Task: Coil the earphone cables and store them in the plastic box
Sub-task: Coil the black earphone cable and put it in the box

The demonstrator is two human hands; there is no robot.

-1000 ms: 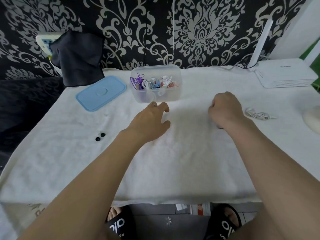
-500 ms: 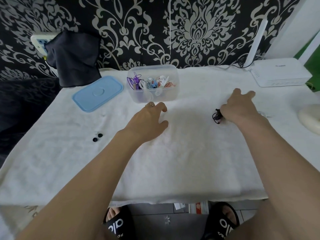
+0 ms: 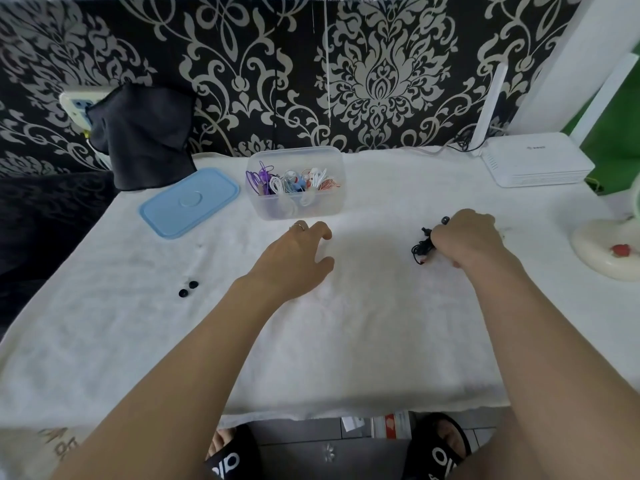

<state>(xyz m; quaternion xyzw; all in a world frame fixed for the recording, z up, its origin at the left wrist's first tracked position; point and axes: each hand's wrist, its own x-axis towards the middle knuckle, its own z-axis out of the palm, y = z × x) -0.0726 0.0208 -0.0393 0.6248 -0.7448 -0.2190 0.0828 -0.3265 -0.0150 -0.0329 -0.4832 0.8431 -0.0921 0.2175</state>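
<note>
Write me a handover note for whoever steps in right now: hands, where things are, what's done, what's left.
Right hand grips the black earphones at the cloth, cable bunched.
Left hand open, resting on the white cloth, holding nothing.
Plastic box is open, with several coiled earphones inside; its blue lid lies to its left.
Two black ear tips lie loose on the cloth.
Left: finish coiling the black pair, box it.

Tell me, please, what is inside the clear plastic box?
The clear plastic box holds several coiled earphone cables: purple at the left, white and blue in the middle, orange-red at the right. Whatever lies beneath them at the bottom is covered. The blue lid lies beside the box, not on it.
</note>
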